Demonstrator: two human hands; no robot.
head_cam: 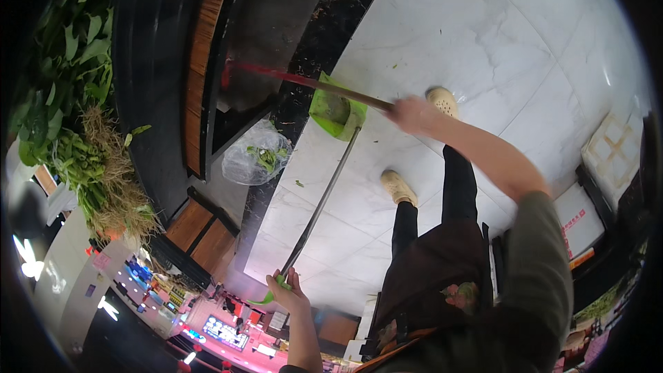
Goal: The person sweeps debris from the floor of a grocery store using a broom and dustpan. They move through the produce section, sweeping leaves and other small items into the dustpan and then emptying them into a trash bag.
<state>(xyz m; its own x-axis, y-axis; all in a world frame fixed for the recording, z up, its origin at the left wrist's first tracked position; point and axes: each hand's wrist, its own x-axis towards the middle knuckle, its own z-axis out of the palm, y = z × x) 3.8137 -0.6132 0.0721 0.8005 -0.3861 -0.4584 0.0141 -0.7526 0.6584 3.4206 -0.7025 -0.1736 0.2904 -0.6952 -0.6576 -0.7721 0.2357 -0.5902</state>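
Note:
My left hand (291,291) grips the green-ended handle of a long-handled dustpan. The metal pole of this dustpan (327,186) slants up to its green pan (331,109), which rests on the tiles along the dark stone border. In my right hand (418,115) is the stick of a broom (311,82). That stick crosses above the pan, and its red far end reaches into the recess beneath the display stand. The far end is blurred, so the bristles cannot be made out. Dark residue marks the pan's inside.
A clear plastic bag (257,158) with green leaves lies by the dark stone border (331,26). Leafy vegetables with roots (111,181) fill the black-and-wood stand (202,67) at left. Leaf scraps dot the white tiles (466,26). White foam boxes (611,155) stand at right.

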